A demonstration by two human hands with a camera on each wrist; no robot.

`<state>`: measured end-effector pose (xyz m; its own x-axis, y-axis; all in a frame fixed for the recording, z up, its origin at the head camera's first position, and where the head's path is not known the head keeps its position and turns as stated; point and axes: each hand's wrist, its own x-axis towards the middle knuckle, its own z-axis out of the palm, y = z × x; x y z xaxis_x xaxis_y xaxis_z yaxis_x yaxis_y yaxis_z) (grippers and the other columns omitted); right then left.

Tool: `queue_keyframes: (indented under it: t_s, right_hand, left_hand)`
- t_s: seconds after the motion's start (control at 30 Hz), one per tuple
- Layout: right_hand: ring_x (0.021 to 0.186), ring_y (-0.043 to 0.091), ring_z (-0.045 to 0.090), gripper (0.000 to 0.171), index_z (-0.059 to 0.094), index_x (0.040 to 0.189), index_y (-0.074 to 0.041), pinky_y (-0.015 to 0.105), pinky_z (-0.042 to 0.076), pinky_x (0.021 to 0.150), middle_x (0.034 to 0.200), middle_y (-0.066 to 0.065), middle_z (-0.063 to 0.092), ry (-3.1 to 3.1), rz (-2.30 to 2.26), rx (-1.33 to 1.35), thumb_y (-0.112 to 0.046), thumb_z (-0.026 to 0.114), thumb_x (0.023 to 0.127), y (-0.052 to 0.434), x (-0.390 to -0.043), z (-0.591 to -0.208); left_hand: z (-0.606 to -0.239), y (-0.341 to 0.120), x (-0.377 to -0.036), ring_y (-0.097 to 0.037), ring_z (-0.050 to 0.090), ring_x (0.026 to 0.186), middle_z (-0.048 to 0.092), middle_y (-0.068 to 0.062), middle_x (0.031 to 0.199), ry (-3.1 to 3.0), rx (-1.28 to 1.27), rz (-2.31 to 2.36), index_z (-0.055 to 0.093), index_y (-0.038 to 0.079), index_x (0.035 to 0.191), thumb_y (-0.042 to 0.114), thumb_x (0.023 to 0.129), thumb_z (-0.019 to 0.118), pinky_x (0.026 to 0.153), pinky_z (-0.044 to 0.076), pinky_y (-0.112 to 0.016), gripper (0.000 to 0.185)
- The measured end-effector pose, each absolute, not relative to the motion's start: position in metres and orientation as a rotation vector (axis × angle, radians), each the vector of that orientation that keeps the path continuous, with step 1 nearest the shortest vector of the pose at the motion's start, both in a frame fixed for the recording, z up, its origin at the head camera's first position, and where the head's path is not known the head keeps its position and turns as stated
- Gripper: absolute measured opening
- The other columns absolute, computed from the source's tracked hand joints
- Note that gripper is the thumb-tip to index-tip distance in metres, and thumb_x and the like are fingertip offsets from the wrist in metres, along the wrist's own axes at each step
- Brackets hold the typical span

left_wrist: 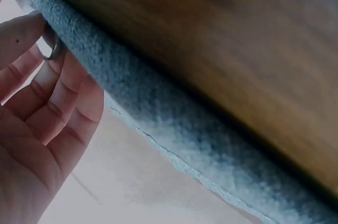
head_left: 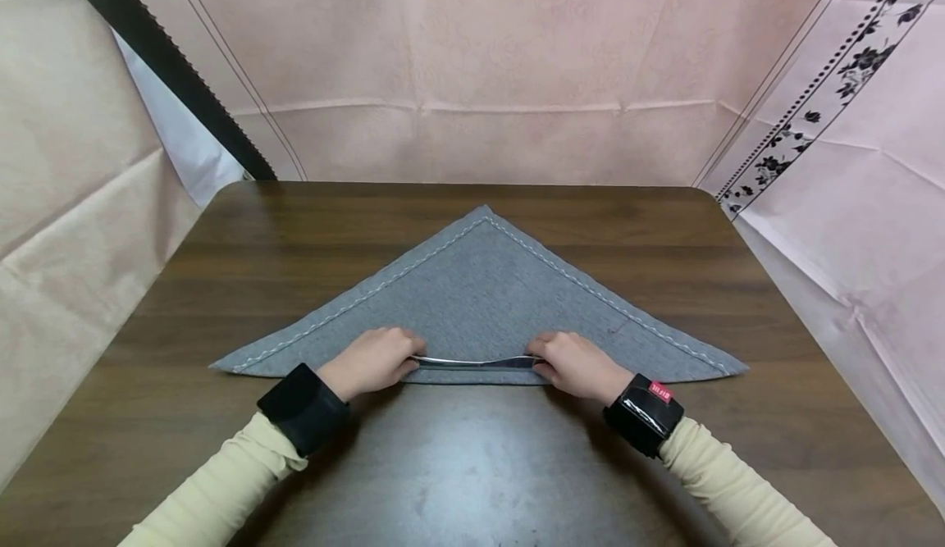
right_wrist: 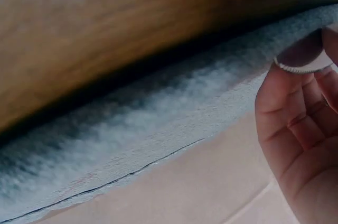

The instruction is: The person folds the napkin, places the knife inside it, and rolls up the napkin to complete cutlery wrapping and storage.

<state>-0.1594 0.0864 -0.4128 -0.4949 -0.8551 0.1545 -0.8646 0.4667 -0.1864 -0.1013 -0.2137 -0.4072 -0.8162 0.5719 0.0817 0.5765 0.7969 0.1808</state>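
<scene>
A grey cloth (head_left: 480,293) lies as a wide triangle, its point toward the far side and white stitching along its two slanting edges. Just inside its near edge stretches a narrow dark strip with a pale rim (head_left: 476,362). My left hand (head_left: 376,359) pinches the strip's left end between thumb and fingers. At the other end, my right hand (head_left: 579,364) grips it the same way. The right wrist view gives the strip (right_wrist: 302,52) a dark face and a ribbed white edge. What exactly the strip is, I cannot tell.
Beneath the cloth is a brown wooden table (head_left: 472,457) with rounded far corners. Pale pink sheeting (head_left: 517,47) hangs behind it, with a black band (head_left: 170,63) at left and a floral border (head_left: 827,96) at right. Both wrists wear black bands (head_left: 304,409).
</scene>
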Motion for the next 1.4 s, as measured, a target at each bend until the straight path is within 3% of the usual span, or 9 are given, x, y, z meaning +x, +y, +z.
queue_keyframes:
  t_s: [0.3, 0.5, 1.4]
  right_hand:
    - [0.068, 0.009, 0.053, 0.021, 0.066, 0.100, -0.008, 0.025, 0.045, 0.059, 0.080, 0.000, 0.056, -2.616, 0.426, 1.550, -0.002, 0.066, 0.080, 0.0922, -0.1574, -0.4120]
    - [0.063, 0.007, 0.044, 0.018, 0.068, 0.096, -0.010, 0.023, 0.039, 0.053, 0.074, -0.003, 0.050, -2.580, 0.366, 1.546, -0.004, 0.068, 0.079, 0.0932, -0.1564, -0.4136]
    - [0.063, 0.007, 0.047, 0.018, 0.070, 0.095, -0.009, 0.021, 0.039, 0.053, 0.075, -0.002, 0.054, -2.642, 0.387, 1.468, -0.003, 0.069, 0.078, 0.0934, -0.1570, -0.4143]
  left_hand:
    - [-0.4081, -0.2172, -0.1009, -0.010, 0.051, 0.064, 0.054, 0.002, 0.075, -2.936, -0.940, -0.314, 0.063, 0.012, 0.083, 0.008, 0.081, 0.067, 0.055, 0.044, -0.028, 0.006]
    - [-0.4078, -0.2181, -0.0994, -0.010, 0.051, 0.063, 0.051, 0.003, 0.073, -2.879, -0.963, -0.330, 0.065, 0.012, 0.078, 0.007, 0.079, 0.069, 0.054, 0.043, -0.027, 0.006]
    - [-0.4074, -0.2166, -0.1038, -0.015, 0.055, 0.070, 0.054, -0.001, 0.078, -2.958, -0.910, -0.340, 0.063, 0.009, 0.082, 0.006, 0.078, 0.070, 0.061, 0.046, -0.031, 0.008]
